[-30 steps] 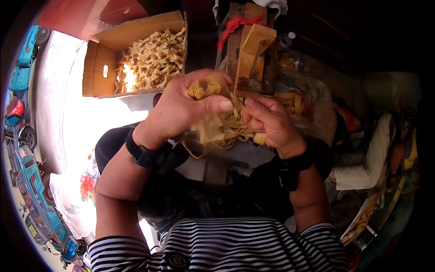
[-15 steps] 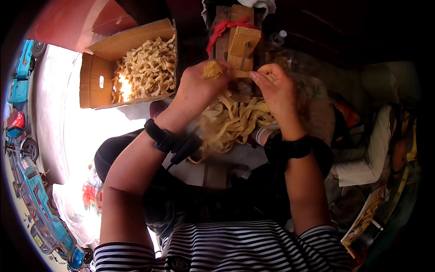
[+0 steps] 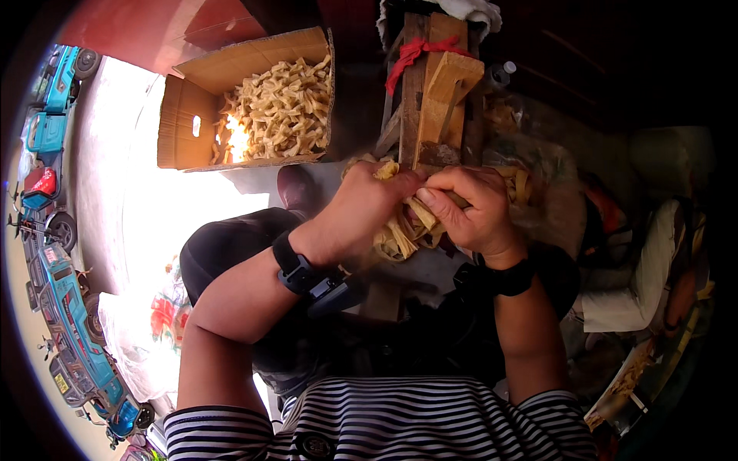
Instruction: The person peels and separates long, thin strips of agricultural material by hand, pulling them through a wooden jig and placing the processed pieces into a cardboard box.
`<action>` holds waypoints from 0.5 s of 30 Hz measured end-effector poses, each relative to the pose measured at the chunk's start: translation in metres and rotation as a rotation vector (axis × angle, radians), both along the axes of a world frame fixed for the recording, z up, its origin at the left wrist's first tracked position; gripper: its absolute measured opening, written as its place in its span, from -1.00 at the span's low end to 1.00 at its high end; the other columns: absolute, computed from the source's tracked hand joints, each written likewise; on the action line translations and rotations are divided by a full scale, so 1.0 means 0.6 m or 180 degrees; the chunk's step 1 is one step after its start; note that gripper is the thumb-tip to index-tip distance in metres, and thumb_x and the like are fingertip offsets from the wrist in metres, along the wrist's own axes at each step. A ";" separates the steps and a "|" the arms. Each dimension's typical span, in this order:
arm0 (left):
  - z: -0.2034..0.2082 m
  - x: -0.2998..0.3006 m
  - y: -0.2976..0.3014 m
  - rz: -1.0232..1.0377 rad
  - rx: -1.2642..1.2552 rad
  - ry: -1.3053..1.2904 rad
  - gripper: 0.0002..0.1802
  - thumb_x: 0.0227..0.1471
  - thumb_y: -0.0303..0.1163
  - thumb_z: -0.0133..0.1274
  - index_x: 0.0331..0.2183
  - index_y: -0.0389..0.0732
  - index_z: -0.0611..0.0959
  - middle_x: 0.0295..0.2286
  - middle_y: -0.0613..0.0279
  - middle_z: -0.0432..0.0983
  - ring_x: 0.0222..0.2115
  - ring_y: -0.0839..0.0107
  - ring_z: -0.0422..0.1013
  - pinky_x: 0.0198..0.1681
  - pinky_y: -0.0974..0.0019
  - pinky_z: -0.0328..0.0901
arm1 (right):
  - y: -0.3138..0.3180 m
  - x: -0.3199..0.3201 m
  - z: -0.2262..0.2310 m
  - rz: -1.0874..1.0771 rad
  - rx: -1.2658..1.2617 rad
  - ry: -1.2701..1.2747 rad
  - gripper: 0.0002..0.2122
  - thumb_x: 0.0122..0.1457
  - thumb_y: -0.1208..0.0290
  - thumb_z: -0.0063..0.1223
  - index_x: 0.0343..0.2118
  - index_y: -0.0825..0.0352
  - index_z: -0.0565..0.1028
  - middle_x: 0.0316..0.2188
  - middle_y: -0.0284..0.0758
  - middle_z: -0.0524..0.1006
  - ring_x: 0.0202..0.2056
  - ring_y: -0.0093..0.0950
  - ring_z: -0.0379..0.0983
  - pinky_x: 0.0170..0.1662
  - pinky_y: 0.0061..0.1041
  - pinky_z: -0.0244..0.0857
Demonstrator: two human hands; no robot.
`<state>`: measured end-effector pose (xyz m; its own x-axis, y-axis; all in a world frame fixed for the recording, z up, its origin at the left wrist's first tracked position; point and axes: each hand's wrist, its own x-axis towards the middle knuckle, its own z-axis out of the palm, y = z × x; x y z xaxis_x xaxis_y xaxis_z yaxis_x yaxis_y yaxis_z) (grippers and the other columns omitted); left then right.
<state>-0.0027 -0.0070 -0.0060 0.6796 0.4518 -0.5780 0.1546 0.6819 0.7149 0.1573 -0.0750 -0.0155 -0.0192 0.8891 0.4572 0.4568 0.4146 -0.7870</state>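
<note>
Before the wooden stand (image 3: pixel 432 123) | left hand (image 3: pixel 363 201), right hand (image 3: pixel 478 206) close together, angled inward | both grips pinching yellowish strips (image 3: pixel 396 237)

"What's the far-left box (image 3: pixel 178 140) made of?"
"Matt cardboard."
"And the stand (image 3: pixel 440 115) to its right?"
"Bare wood, with cloth (image 3: pixel 407 59) tied around."
"The strips (image 3: pixel 396 240), nearer?"
"Matt, wrinkled."

Strong daylight floods in from the left, bleaching the pale pavement (image 3: pixel 108 184) nearly white; beyond it, blue vehicles (image 3: pixel 74 300) line the curved rim. A glossy red panel (image 3: pixel 146 34) closes off the upper left. Grey floor (image 3: pixel 332 178) shows near the middle. The right side sinks into shadow, where a dim greenish rounded form (image 3: pixel 670 157) stands above a white, seat-like shape (image 3: pixel 623 303), its kind unclear.
</note>
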 end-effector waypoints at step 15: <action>0.039 -0.022 0.012 -0.1169 0.5715 0.0019 -0.69 -0.36 -0.41 0.20 -0.39 -0.20 0.60 -0.44 0.23 0.46 -0.52 0.24 0.42 -0.52 0.27 0.32 | -0.035 -0.014 -0.019 0.1130 -0.3212 0.4313 -0.88 0.16 0.53 0.00 -0.26 0.35 0.52 -0.48 -0.45 0.49 -0.56 -0.77 0.24 -0.53 -0.77 0.09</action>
